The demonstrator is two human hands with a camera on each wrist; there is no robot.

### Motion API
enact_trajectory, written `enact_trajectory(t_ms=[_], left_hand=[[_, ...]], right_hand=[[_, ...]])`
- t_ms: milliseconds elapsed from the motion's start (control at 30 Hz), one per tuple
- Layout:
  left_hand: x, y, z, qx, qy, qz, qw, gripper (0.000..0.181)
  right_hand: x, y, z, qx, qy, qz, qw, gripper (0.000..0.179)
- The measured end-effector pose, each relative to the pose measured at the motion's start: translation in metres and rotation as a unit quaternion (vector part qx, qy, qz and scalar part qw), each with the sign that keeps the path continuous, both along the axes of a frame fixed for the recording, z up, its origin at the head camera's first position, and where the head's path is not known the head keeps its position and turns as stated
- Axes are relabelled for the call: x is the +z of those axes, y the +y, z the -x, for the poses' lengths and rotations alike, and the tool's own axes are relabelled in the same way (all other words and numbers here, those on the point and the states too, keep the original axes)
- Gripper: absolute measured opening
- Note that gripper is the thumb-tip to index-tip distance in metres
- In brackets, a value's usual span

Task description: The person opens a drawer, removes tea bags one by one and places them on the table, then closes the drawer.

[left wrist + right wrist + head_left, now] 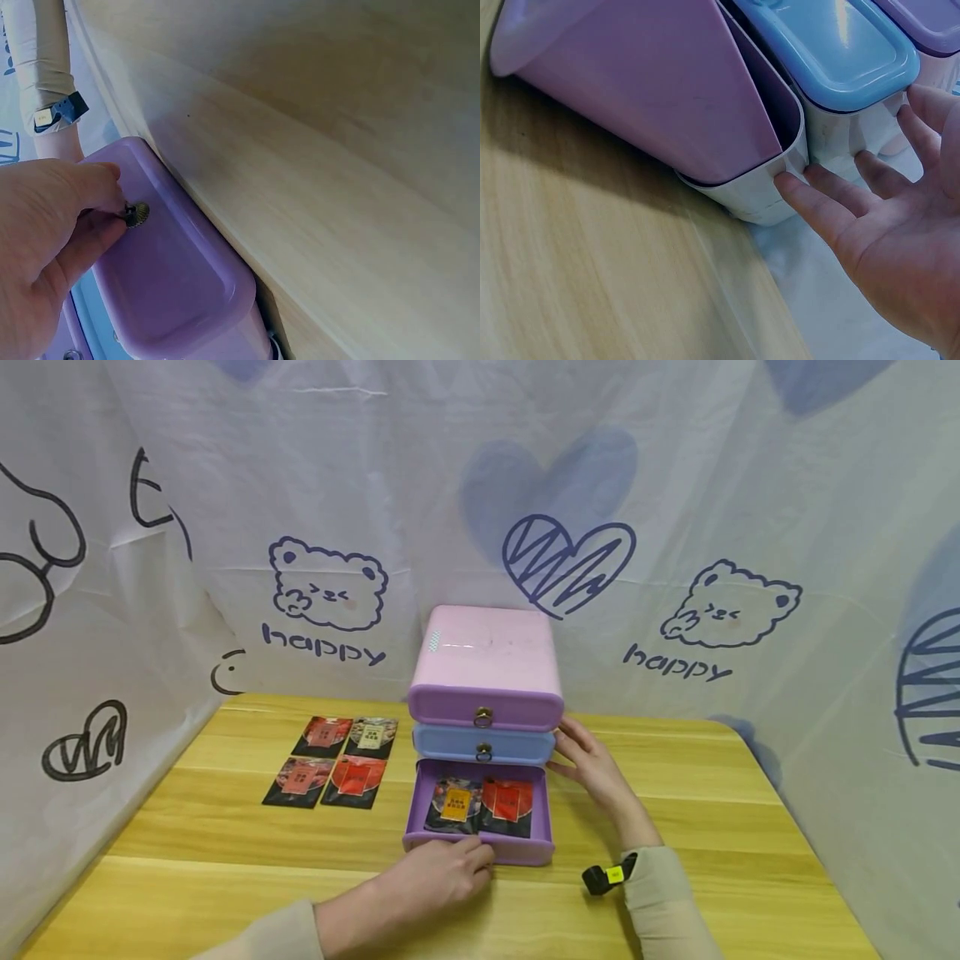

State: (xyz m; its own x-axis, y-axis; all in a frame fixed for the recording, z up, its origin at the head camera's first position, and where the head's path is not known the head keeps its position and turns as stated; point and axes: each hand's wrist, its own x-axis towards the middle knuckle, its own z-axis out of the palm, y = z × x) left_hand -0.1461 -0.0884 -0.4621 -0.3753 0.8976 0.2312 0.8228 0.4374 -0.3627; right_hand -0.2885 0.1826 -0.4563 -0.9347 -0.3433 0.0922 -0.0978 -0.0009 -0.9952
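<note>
Clock directions are as in the head view, twelve pointing away from the person, centred on the bottom drawer [536, 853].

The wooden counter [735, 843] ends at twelve o'clock along the foot of a printed curtain [450, 485], and the drawer unit [491, 647] stands near that back edge. At three o'clock, bare wood runs out to the slanting right edge; at nine o'clock, it runs to the left one. Toward six, it continues past the drawer front, out of view. The forearms cross this room at about eight and four o'clock. Overhead, the blue middle drawer [528, 746] and the purple top drawer [525, 710] sit back from the bottom drawer, which juts out toward six.

The left hand [446, 870] lies at seven o'clock, its grip pinched together on the brass knob [137, 214] of the bottom drawer. Inside, just beyond this grip, lie a yellow-label packet [453, 806] and, beside it toward three, a red-label packet [506, 806]. The right hand [600, 777], between two and three o'clock, has its fingers apart, tips against the unit's side. Four packets [354, 782] lie two by two between nine and ten o'clock, well apart from both hands.
</note>
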Motion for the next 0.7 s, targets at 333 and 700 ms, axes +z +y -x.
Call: enact_trajectory(t_ms=[333,700], left_hand=[[-0.0018,0.0004,0.0001,-0.004,0.009,0.034,0.9994,0.019],[0.0014,-0.0036,0.0015,-0.027,-0.002,-0.034,0.9990,0.018]], right_hand=[[0.0001,0.0000,-0.0002,0.002,0.000,-0.002,1.0000,0.056],[0.0000,0.0003,-0.0001,0.000,-0.001,-0.002,1.0000,0.055]])
